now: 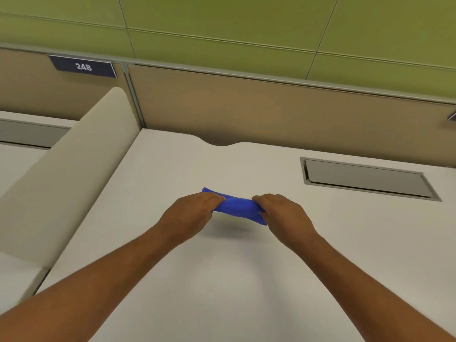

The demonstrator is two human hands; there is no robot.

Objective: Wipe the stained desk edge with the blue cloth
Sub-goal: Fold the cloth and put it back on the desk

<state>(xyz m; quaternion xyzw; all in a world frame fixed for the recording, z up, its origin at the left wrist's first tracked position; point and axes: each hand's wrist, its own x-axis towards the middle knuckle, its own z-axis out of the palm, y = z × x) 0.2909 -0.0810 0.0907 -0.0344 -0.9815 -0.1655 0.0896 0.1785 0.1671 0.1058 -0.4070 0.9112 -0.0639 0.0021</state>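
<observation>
A blue cloth (pixel 236 206), folded into a short band, is held just above the white desk (pixel 222 280) near its middle, casting a faint shadow below it. My left hand (pixel 191 213) grips its left end and my right hand (pixel 281 213) grips its right end, fingers curled over the fabric. The desk's left edge (pixel 81 245) runs along a cream divider. I see no stain on the desk from here.
A cream side divider (pixel 66 174) rises along the left. A tan back panel (pixel 271 112) carries a plate reading 248 (pixel 83 67). A grey cable hatch (pixel 365 178) is set into the desk at the right. A neighbouring desk (pixel 14 164) lies far left.
</observation>
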